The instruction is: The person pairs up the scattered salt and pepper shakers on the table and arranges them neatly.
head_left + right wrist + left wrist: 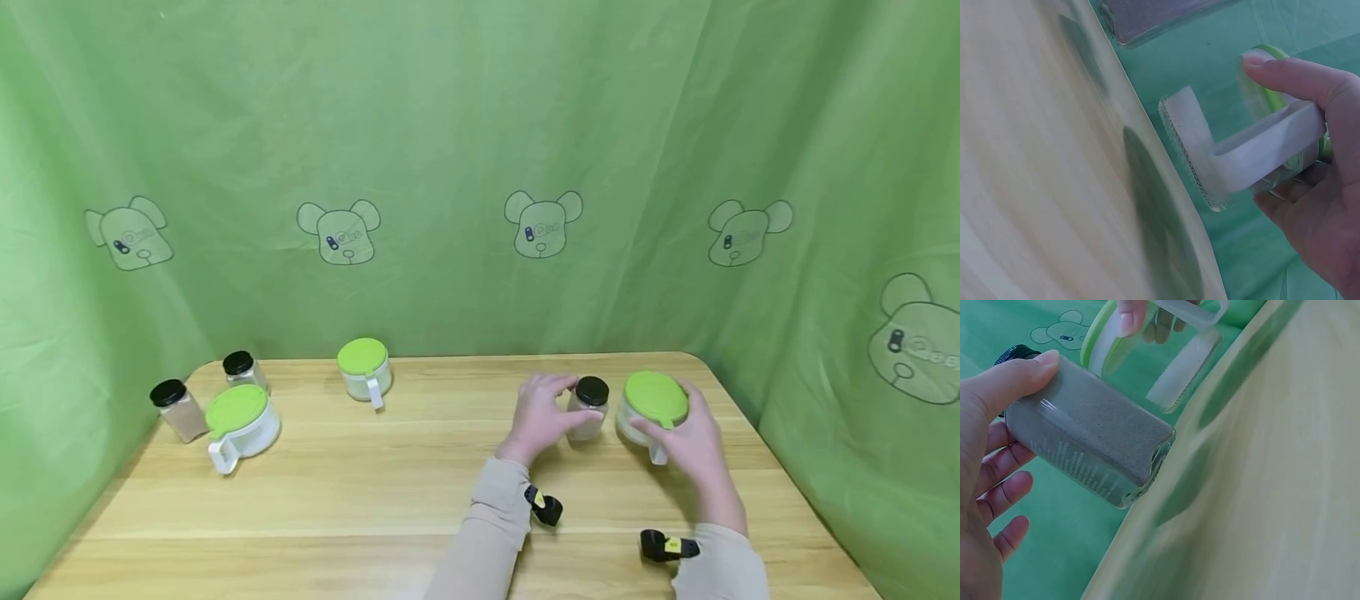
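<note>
My left hand grips a clear jar with a black lid, thumb on one side and fingers on the other. Grey-brown powder fills most of the jar, and faint print runs along one face. To its right, my right hand holds a clear seasoning pot with a green lid, thumb and fingers around its upper part. The pot's white handle points toward me, and white contents lie at its bottom. Both containers are raised off the table, their shadows falling apart from their bases.
On the wooden table, two black-lidded jars stand at the left beside a green-lidded pot. Another green-lidded pot is near the back edge. A green curtain encloses the back and sides.
</note>
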`<state>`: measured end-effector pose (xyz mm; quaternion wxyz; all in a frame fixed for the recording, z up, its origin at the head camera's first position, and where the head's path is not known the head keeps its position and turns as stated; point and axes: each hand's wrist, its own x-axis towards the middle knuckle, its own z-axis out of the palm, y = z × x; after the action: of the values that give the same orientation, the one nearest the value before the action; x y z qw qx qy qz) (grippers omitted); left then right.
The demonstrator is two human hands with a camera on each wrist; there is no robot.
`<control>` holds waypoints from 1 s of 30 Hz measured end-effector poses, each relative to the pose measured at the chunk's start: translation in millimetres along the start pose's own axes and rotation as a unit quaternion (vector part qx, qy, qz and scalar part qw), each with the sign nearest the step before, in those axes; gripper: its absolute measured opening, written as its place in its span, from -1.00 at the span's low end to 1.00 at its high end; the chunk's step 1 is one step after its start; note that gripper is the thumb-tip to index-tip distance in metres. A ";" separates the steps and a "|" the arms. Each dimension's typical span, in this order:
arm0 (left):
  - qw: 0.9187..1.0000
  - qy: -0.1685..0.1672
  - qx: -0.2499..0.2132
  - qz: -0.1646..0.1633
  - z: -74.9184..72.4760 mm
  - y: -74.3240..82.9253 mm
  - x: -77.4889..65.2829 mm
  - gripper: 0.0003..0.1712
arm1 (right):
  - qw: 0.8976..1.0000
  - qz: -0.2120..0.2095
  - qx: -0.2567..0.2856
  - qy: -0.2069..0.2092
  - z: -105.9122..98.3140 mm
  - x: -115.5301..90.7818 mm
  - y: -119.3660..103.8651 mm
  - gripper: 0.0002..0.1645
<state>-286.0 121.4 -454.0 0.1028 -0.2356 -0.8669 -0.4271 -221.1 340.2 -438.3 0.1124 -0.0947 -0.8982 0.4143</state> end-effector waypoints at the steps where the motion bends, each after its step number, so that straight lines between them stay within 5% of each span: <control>1: 1.000 0.001 0.000 0.001 2.0 0.4 -0.1 -0.20 | 1.000 0.002 0.000 0.001 -1.2 -0.4 1.0 0.37; 30: 1.000 0.006 -0.010 0.013 42.2 12.3 -5.3 -0.22 | 0.999 0.024 -0.019 -0.030 -16.1 -4.5 27.2 0.39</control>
<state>-274.3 159.4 -473.4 0.1115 -0.2452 -0.8590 -0.4355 -210.3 368.1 -449.5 0.0734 -0.1060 -0.9065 0.4020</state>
